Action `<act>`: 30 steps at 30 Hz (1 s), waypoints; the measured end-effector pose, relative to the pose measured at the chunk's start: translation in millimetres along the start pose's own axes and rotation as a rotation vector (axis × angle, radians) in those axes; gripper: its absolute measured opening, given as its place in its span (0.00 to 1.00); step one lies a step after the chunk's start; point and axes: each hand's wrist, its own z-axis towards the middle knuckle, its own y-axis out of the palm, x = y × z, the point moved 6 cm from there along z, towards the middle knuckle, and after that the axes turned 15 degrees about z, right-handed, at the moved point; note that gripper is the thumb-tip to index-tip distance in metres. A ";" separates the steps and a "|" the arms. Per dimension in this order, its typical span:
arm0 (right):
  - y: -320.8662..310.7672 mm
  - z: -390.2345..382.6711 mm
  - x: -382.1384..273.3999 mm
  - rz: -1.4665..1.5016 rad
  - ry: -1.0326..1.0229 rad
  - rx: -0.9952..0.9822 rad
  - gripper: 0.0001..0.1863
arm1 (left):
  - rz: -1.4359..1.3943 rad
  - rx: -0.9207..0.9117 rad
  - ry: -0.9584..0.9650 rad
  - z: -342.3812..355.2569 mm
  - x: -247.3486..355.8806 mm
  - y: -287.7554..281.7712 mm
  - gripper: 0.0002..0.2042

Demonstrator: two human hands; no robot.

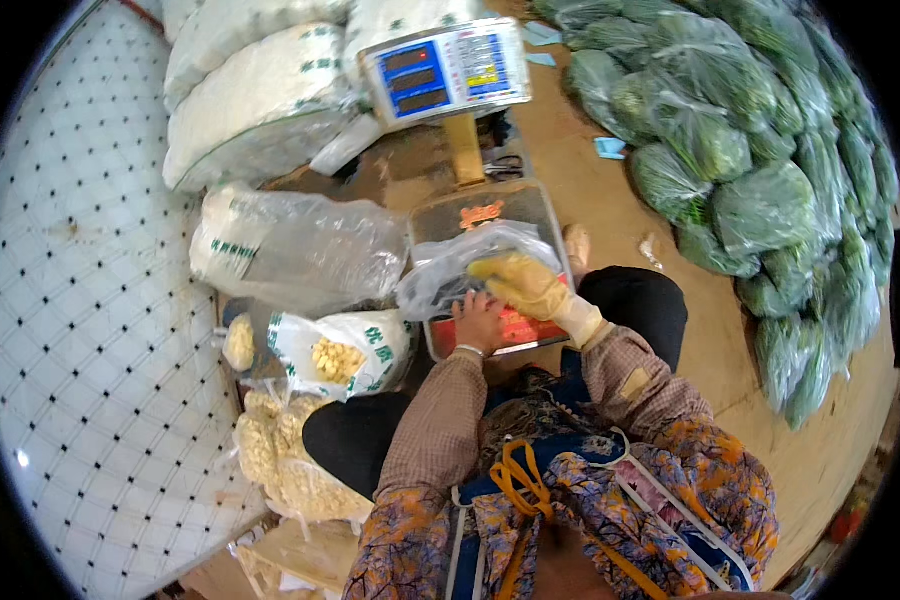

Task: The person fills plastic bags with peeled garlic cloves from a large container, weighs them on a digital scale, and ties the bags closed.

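A weighing scale has a display (445, 70) on a yellowish post and a metal platform (444, 342). Thin translucent plastic bags (425, 275) lie bunched on the platform, with red material beneath. My bare left hand (475, 322) touches their lower edge, fingers apart. Just above and right of it, my right hand (525, 285), in a yellow glove, has its fingers curled on the bags. Left of the scale lie a large clear bag (300, 250) and an open white sack (375, 350) holding pale yellow pieces (338, 360).
Bagged green vegetables (760, 200) are piled on the brown floor (630, 200) at right. Large white sacks (250, 90) stand at upper left beside a tiled surface (90, 350). Bags of pale pieces (290, 450) lie by my left knee. Scissors (505, 167) rest behind the platform.
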 end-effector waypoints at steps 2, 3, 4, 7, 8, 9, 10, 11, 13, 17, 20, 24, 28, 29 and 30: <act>45.8 0.4 7.1 0.088 0.081 -0.200 0.30 | 0.004 -0.105 0.058 -18.5 3.4 7.5 0.21; 15.7 37.7 18.7 0.066 0.351 -0.202 0.31 | -0.052 -0.009 0.021 16.0 4.0 -8.8 0.21; 20.4 56.2 33.0 0.053 0.492 -0.106 0.32 | -0.092 0.002 0.062 6.8 -1.2 -6.9 0.19; 19.1 55.9 81.8 -0.070 0.489 0.111 0.24 | -0.360 0.245 0.141 -26.7 -10.9 -15.3 0.16; 29.9 64.7 72.4 -0.145 0.560 0.068 0.22 | -0.567 0.479 0.176 -47.8 -27.8 -25.0 0.14; 25.4 68.8 59.0 -0.150 0.552 0.048 0.22 | -0.575 0.488 0.157 -59.9 -37.5 -42.3 0.14; 10.5 64.2 49.1 -0.192 0.628 0.004 0.18 | -0.605 0.557 0.157 -76.9 -49.0 -84.8 0.13; 6.0 60.1 36.6 -0.228 0.696 -0.047 0.15 | -0.628 0.627 0.144 -99.6 -67.9 -121.5 0.12; 14.4 54.3 0.9 -0.107 0.578 0.041 0.13 | -0.539 0.887 -0.182 -150.7 -136.9 -154.6 0.12; 90.7 56.0 -98.3 0.103 0.125 -0.172 0.22 | -0.318 1.082 -0.753 -220.7 -241.2 -119.0 0.24; 165.8 59.4 -116.2 -0.364 -0.031 -0.406 0.36 | -0.776 0.719 -0.790 -206.7 -264.6 -62.1 0.26; 219.9 78.8 -105.0 -0.553 -0.203 -0.338 0.28 | -0.497 0.690 -0.767 -192.3 -274.3 -49.9 0.15; 234.1 84.6 -50.9 -0.184 0.123 -0.307 0.15 | -0.677 0.489 -0.760 -183.6 -261.9 -64.9 0.14; 228.6 84.7 -48.5 -0.107 0.135 -0.115 0.14 | -0.728 0.642 -0.756 -193.4 -270.5 -53.4 0.15; 232.2 85.6 -42.9 0.027 0.155 -0.044 0.15 | -0.780 0.800 -0.748 -202.0 -274.8 -48.1 0.16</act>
